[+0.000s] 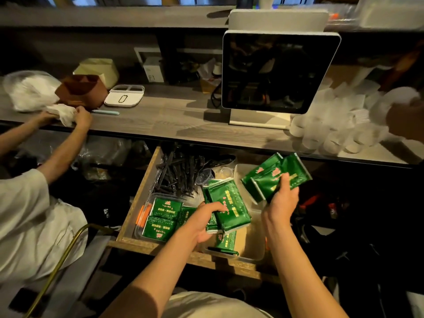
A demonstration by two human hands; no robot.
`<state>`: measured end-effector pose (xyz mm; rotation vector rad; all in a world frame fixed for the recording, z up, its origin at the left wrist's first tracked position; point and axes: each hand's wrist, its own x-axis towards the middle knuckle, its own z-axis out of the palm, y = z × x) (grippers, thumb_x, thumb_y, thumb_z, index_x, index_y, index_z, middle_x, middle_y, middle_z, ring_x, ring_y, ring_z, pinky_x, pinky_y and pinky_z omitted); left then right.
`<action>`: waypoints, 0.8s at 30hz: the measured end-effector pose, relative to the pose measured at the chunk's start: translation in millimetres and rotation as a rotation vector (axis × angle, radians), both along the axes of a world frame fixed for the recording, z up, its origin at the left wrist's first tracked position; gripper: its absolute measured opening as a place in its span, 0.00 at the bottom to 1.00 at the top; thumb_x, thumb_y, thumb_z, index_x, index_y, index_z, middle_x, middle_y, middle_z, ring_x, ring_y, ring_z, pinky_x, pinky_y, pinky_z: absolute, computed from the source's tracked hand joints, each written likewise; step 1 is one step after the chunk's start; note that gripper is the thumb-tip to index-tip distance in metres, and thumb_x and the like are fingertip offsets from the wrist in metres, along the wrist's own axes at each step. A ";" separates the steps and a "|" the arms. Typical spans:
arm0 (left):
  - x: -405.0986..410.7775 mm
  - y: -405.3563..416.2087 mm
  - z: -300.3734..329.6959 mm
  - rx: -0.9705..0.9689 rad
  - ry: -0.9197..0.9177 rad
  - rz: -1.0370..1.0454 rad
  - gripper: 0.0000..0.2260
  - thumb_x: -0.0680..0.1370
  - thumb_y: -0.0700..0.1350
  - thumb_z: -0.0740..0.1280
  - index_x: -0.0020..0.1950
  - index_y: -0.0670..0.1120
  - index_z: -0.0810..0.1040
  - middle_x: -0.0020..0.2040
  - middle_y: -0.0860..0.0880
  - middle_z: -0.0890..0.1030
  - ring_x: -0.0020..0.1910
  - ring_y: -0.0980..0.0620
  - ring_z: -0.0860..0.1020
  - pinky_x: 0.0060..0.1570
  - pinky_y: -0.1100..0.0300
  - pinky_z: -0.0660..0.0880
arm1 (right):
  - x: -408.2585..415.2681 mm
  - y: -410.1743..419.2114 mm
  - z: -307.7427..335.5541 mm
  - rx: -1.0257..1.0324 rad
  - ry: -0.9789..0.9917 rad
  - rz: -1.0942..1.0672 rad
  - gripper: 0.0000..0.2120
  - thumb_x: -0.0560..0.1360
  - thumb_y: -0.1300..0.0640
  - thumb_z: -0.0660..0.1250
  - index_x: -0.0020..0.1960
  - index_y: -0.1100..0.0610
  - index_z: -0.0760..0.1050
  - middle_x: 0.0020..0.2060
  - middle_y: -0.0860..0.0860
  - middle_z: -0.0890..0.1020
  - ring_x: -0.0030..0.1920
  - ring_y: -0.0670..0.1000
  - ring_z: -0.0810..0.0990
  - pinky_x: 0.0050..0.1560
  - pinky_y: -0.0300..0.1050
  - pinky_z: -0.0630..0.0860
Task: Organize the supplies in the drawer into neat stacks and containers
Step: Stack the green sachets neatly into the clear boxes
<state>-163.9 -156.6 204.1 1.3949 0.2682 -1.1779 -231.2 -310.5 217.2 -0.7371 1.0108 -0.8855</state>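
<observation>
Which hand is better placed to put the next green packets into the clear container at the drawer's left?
Left. The left hand grips green packets right beside the clear container; the right hand holds its packets farther right.

A long wooden counter [174,118] ran across the view. On it stood a dark screen [281,72] on a white stand. Right of the screen lay a heap of clear plastic cups [332,125]. On the left sat a white tray [125,95], a brown box [81,89], a pale bin [98,70] behind it, and a white plastic bag [29,90]. A thin blue pen [106,112] lay near the tray.

Under the counter, a wooden drawer [142,193] stood open. In it lay black forks [176,173], green packets [164,218] and clear tubs [247,251].
</observation>
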 end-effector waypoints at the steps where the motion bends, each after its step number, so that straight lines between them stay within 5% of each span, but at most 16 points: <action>1: 4.1 1.4 -2.8 0.008 0.010 0.034 0.39 0.54 0.45 0.80 0.64 0.43 0.73 0.66 0.38 0.74 0.61 0.40 0.77 0.50 0.47 0.78 | -2.4 -6.6 2.5 -0.018 -0.048 0.022 0.03 0.80 0.55 0.64 0.51 0.51 0.77 0.45 0.50 0.84 0.45 0.48 0.84 0.49 0.51 0.81; 3: 9.5 4.0 4.4 0.013 -0.003 0.093 0.25 0.64 0.42 0.76 0.60 0.43 0.76 0.62 0.38 0.75 0.54 0.40 0.79 0.41 0.52 0.78 | -4.2 -13.0 7.7 -0.030 -0.088 0.170 0.04 0.80 0.54 0.65 0.51 0.50 0.79 0.46 0.51 0.85 0.48 0.52 0.84 0.52 0.55 0.81; 6: 14.0 5.9 12.2 -0.068 0.015 0.103 0.07 0.76 0.39 0.68 0.54 0.42 0.77 0.49 0.40 0.80 0.43 0.44 0.81 0.39 0.53 0.78 | 0.6 2.8 6.7 -0.082 0.130 0.549 0.08 0.80 0.52 0.65 0.55 0.55 0.78 0.47 0.53 0.86 0.48 0.54 0.85 0.52 0.52 0.81; 10: 4.3 -2.6 15.1 -0.142 -0.010 0.109 0.26 0.74 0.57 0.73 0.65 0.43 0.79 0.59 0.38 0.83 0.57 0.40 0.82 0.62 0.42 0.76 | 11.4 36.0 -2.8 -0.130 0.373 0.754 0.07 0.82 0.52 0.61 0.53 0.54 0.76 0.46 0.53 0.84 0.45 0.51 0.83 0.46 0.46 0.80; 13: 0.3 -6.2 9.2 -0.102 -0.002 0.112 0.41 0.59 0.60 0.83 0.67 0.43 0.77 0.59 0.38 0.83 0.58 0.38 0.82 0.62 0.38 0.76 | 17.0 46.0 -5.9 -0.098 0.431 0.814 0.12 0.82 0.52 0.59 0.55 0.59 0.76 0.46 0.55 0.83 0.45 0.52 0.82 0.40 0.43 0.76; 18: 2.8 -7.0 10.5 -0.079 -0.008 0.117 0.20 0.76 0.53 0.71 0.61 0.40 0.81 0.55 0.37 0.84 0.55 0.37 0.83 0.58 0.42 0.79 | 16.0 56.0 -6.3 -0.060 0.350 0.874 0.11 0.78 0.52 0.58 0.54 0.55 0.75 0.52 0.60 0.82 0.52 0.59 0.82 0.51 0.56 0.79; 24: 11.2 -0.7 8.0 -0.056 -0.024 0.132 0.24 0.79 0.59 0.64 0.61 0.40 0.81 0.53 0.37 0.84 0.50 0.40 0.83 0.53 0.48 0.80 | 12.0 51.1 -7.5 -0.061 0.174 1.070 0.15 0.80 0.61 0.62 0.64 0.48 0.71 0.52 0.49 0.84 0.51 0.48 0.84 0.44 0.40 0.79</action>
